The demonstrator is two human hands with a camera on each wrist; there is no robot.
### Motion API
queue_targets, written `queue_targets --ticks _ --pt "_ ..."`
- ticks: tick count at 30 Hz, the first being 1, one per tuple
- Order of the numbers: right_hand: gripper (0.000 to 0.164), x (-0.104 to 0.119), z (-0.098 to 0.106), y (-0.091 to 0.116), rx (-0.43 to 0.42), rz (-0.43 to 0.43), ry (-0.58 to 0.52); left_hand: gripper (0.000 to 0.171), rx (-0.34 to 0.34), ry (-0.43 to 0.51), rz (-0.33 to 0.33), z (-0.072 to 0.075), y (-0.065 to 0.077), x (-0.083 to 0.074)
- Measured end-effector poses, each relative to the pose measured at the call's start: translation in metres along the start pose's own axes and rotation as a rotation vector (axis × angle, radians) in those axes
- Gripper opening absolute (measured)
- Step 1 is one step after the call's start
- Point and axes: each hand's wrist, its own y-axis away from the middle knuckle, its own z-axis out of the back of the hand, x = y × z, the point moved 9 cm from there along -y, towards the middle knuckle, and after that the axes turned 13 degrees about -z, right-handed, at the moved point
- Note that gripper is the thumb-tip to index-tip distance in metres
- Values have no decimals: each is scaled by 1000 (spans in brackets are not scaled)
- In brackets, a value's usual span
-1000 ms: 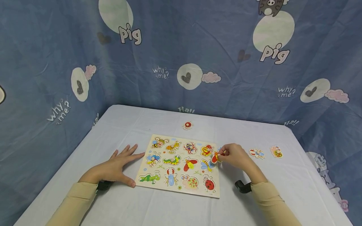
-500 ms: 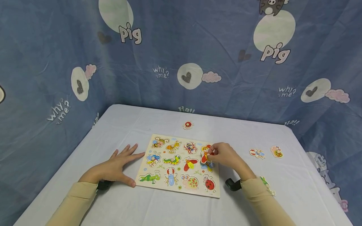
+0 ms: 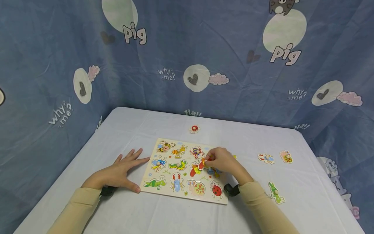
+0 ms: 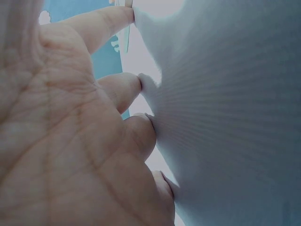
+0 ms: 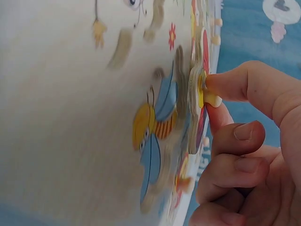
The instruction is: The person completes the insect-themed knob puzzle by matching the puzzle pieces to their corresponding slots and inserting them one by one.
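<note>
My right hand (image 3: 225, 162) pinches the wooden knob of a red-and-yellow winged insect puzzle piece (image 3: 201, 164) between thumb and fingertips. That piece is over the right part of the puzzle board (image 3: 205, 197), partly overlapping the printed red-winged insect (image 3: 195, 170). In the right wrist view, the piece (image 5: 196, 108) stands edge-on, close to the board's printed blue-winged bee (image 5: 155, 127). My left hand (image 3: 119, 174) rests on the white tablecloth with fingers spread, its index finger and thumb at the board's left edge. The left wrist view shows its palm (image 4: 70, 127) and fingertips against the cloth.
Loose pieces lie about: a ladybug (image 3: 194, 129) behind the board, a stag beetle (image 3: 266, 158) and a snail (image 3: 286, 156) at right, a grasshopper (image 3: 276, 193) nearer. A yellow bit (image 3: 234, 157) shows behind the right hand. Blue curtains surround the table.
My right hand has moved left with the red-and-yellow insect piece, from the board's right edge toward the printed red-winged insect. The grasshopper piece has come into sight. My left hand has stayed put.
</note>
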Motion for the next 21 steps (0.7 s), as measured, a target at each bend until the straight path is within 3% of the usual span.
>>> queue_targets --ticks 21 --pt "9 23 -20 -2 54 56 10 122 -5 1 2 0 0 1"
